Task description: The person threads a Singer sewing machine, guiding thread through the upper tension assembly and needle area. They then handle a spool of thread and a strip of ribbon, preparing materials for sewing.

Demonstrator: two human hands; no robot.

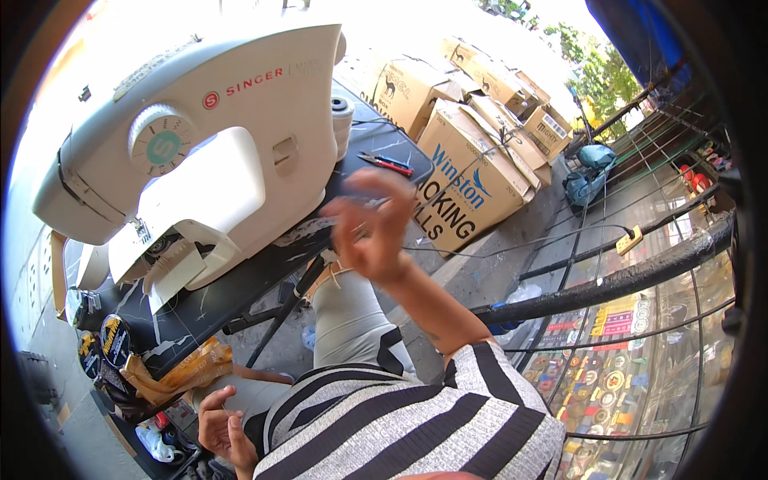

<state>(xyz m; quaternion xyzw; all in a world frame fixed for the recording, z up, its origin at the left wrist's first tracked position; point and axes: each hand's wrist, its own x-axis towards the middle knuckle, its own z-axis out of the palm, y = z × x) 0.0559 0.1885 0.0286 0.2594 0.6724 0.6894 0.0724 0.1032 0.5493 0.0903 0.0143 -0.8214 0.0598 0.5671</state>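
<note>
My right hand [372, 228] is raised in front of the table's right edge, its fingers bent, apart and blurred. I see nothing held in it. A pair of small red-and-blue snips [388, 164] lies on the table just beyond it. Low at the left, my left hand [226, 432] is held near my lap with its fingers loosely curled and apart, holding nothing. A white sewing machine [292, 104] with a round dial stands on the dark marbled table [204, 308]. White material [174, 276] hangs at its needle area. Beside the machine is a thread cone [342, 132].
Cardboard boxes [456, 168] are stacked beyond the table. A black metal grille [608, 284] runs along my right, with a yellow power outlet [630, 240] and many patches [604, 384] behind it. Round containers [114, 340] and a yellow-brown bag [188, 368] sit at the table's near-left corner.
</note>
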